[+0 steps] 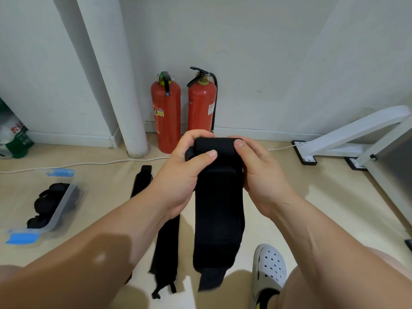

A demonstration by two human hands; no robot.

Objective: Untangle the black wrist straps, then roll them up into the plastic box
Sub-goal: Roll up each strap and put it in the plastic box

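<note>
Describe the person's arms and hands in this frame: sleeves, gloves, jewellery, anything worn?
Both forearms are bare up to the frame edge, with no sleeves in view. The left hand and right hand wear no gloves, and no rings, watch or wristband show. Fingernails are short and unpainted. The only clothing in view is a white perforated clog shoe with black and yellow trim, at lower right.

Not much I can read from up here. At my eleven o'clock, the left fire extinguisher (166,112) carries a yellow-and-white label on its red side, print too small to make out. Beside it, toward twelve, the right fire extinguisher (201,108) wears a white tag with dark marks, also illegible. Way out at nine o'clock, a green-and-white bag (13,134) shows red lettering, cut off and blurred; I can't make out a single word.
</note>
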